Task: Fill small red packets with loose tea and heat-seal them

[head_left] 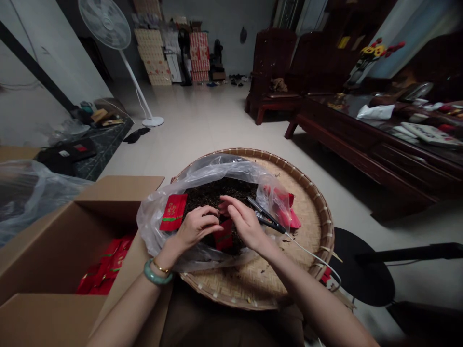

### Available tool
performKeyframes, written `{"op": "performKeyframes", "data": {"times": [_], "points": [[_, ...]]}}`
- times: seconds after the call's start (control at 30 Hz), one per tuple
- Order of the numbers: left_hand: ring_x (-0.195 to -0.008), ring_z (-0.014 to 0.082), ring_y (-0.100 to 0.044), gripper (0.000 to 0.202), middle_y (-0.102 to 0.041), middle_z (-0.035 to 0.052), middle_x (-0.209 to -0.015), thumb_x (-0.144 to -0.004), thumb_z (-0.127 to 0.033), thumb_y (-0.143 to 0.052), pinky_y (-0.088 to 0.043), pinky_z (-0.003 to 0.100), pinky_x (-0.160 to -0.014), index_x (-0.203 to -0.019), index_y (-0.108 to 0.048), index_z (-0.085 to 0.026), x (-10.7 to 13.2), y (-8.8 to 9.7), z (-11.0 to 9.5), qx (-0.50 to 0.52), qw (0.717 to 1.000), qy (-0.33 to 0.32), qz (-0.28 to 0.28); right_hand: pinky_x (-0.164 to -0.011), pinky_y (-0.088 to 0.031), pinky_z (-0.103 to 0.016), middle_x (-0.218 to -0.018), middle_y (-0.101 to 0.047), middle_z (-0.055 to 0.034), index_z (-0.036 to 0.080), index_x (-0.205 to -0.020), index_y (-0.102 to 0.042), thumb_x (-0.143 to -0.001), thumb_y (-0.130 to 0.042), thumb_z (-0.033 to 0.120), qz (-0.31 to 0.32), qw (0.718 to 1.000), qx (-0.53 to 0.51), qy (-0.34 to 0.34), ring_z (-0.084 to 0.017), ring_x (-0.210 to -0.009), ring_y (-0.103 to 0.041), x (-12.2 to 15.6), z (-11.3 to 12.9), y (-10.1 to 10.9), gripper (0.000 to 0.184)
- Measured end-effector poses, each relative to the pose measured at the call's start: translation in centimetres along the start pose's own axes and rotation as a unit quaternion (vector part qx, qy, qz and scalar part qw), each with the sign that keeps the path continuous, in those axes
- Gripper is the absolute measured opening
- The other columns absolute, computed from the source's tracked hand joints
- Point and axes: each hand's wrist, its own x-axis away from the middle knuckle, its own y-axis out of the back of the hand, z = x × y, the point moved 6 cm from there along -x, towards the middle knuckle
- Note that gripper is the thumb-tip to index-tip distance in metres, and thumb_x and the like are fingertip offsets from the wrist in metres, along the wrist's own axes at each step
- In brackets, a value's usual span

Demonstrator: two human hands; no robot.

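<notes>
Dark, dry tea-like leaves (206,193) fill a clear plastic bag (155,205) with its mouth spread wide. My left hand (198,225), wearing a green bangle and a gold one, is over the leaves with curved fingers apart. Facing it, my right hand (246,224) is cupped, fingers stretched forward; I make out nothing held in either. Just below and between them lies a red packet (223,235), partly covered. Another red packet (173,212) with gold lettering rests at the bag's left. To the right sits a black hair-straightener-like clamp (269,217) with a white cord, jaws apart.
Beneath the bag is a round woven bamboo tray (304,193), with more red packets (293,212) at its right. An open cardboard box (47,246) holding several red packets stands left. Beyond are a white fan (137,82), a dark wooden table (361,140) and a black round base (356,270).
</notes>
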Motion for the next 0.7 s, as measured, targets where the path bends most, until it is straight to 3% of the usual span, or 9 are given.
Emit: {"op": "performKeyframes", "data": {"times": [0.1,0.2,0.27,0.37,0.47,0.57,0.7], "points": [[-0.083,0.0153,-0.064,0.018,-0.067,0.0071,-0.092,-0.085,-0.032,-0.058,-0.05,0.026,-0.07,-0.078,-0.064,-0.017,0.0,1.1,-0.1,-0.016,0.999,-0.024,-0.035,-0.082,-0.049,-0.033,-0.098,-0.066,-0.0062,0.021,-0.116,-0.056,-0.093,-0.036,0.032,-0.034,0.998,0.044,0.026,-0.017,-0.087,-0.063,-0.3,0.5,1.7,0.032],[-0.094,0.0189,-0.065,0.011,-0.068,0.0075,-0.095,-0.083,-0.027,-0.062,-0.051,0.03,-0.074,-0.08,-0.063,-0.017,0.1,2.2,0.3,-0.052,0.996,-0.034,-0.064,-0.083,-0.047,-0.033,-0.098,-0.065,-0.0069,0.019,-0.113,-0.057,-0.091,-0.039,0.024,-0.031,0.983,0.179,0.035,-0.018,-0.09,-0.062,-0.3,-0.2,3.0,0.028],[-0.097,0.0209,-0.064,0.01,-0.069,0.0074,-0.095,-0.082,-0.026,-0.063,-0.051,0.032,-0.075,-0.079,-0.063,-0.017,0.2,2.4,0.5,-0.079,0.994,-0.043,-0.064,-0.084,-0.046,-0.033,-0.101,-0.063,-0.0078,0.018,-0.112,-0.057,-0.086,-0.047,0.019,0.062,0.953,0.297,0.015,-0.019,-0.092,-0.06,0.2,-1.6,2.6,0.028],[-0.098,0.0216,-0.064,0.012,-0.07,0.007,-0.093,-0.083,-0.027,-0.061,-0.052,0.032,-0.075,-0.079,-0.062,-0.017,0.5,1.9,0.6,-0.098,0.993,-0.057,-0.037,-0.083,-0.045,-0.032,-0.104,-0.06,-0.0105,0.016,-0.114,-0.056,-0.076,-0.063,0.019,0.215,0.875,0.432,-0.047,-0.022,-0.095,-0.058,1.9,-4.3,1.3,0.039],[-0.091,0.0187,-0.065,0.015,-0.07,0.0067,-0.095,-0.086,-0.029,-0.058,-0.052,0.03,-0.074,-0.079,-0.062,-0.017,0.9,1.0,0.6,-0.106,0.993,-0.045,0.006,-0.08,-0.044,-0.031,-0.102,-0.058,-0.0122,0.014,-0.108,-0.058,-0.072,-0.066,0.016,0.241,0.822,0.508,-0.089,-0.024,-0.096,-0.057,3.1,-5.6,0.8,0.037],[-0.084,0.0156,-0.065,0.018,-0.068,0.0075,-0.101,-0.087,-0.031,-0.055,-0.052,0.028,-0.072,-0.08,-0.062,-0.017,1.1,0.6,0.6,-0.104,0.994,-0.025,0.038,-0.074,-0.043,-0.027,-0.096,-0.06,-0.011,0.014,-0.094,-0.06,-0.073,-0.058,0.007,0.236,0.811,0.524,-0.107,-0.021,-0.09,-0.058,3.1,-6.1,0.7,0.022],[-0.095,0.0174,-0.061,0.014,-0.062,0.0107,-0.112,-0.089,-0.027,-0.052,-0.053,0.03,-0.078,-0.086,-0.06,-0.016,1.2,0.6,0.2,-0.078,0.994,-0.005,0.081,-0.07,-0.04,-0.025,-0.091,-0.06,-0.0079,0.015,-0.087,-0.061,-0.074,-0.052,0.005,0.232,0.818,0.514,-0.116,-0.018,-0.082,-0.059,2.8,-6.3,1.1,0.019]]}}
